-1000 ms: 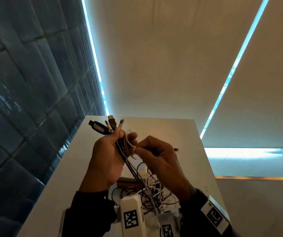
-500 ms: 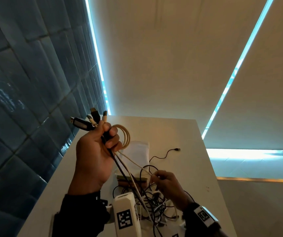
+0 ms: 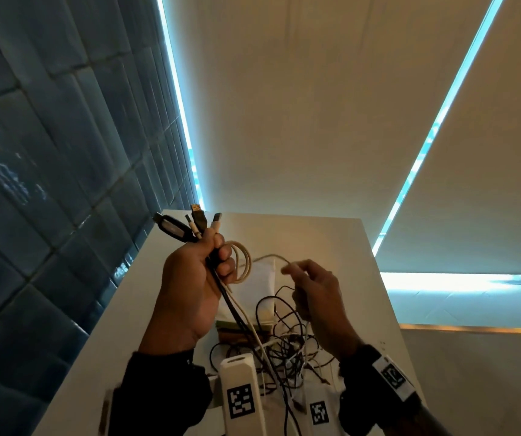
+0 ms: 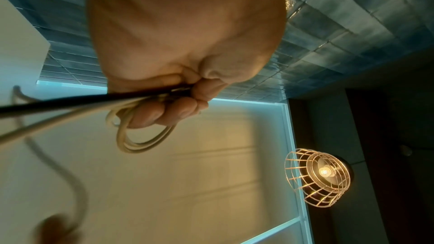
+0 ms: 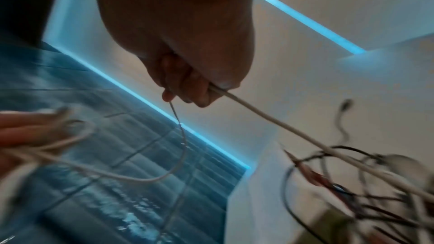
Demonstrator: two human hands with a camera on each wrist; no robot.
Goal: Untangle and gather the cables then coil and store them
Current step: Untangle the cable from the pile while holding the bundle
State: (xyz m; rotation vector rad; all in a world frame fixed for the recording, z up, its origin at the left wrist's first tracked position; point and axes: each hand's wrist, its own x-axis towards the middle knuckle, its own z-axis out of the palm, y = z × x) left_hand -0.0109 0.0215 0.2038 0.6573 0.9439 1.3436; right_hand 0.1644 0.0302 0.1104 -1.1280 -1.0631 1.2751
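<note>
The fingers (image 3: 221, 256) of the left hand (image 3: 190, 291) are curling tightly round a bundle of cables (image 3: 237, 313) in the head view, holding it raised above the white surface (image 3: 341, 247). The plugs (image 3: 190, 225) are sticking up out of the fist, and a small cream coil (image 3: 243, 262) is looping beside the knuckles. The right hand (image 3: 319, 303) is pinching a thin pale cable (image 3: 268, 257) that is arching across to the coil. Below both hands a tangle of dark and white cables (image 3: 284, 344) is lying on the surface, beside a white cloth pouch (image 3: 260, 284); whether anything is sitting inside the pouch cannot be told.

In the left wrist view the fingers (image 4: 164, 112) are pressing together on a black cable (image 4: 70, 99) and a cream one, with the coil (image 4: 145, 136) hanging under them.

In the right wrist view the fingers (image 5: 187, 88) are pinching the pale cable (image 5: 270, 120), which is running down into the blurred tangle (image 5: 352, 183) on the surface (image 5: 305, 99). The left hand (image 5: 25, 129) is showing at the edge, blurred.
</note>
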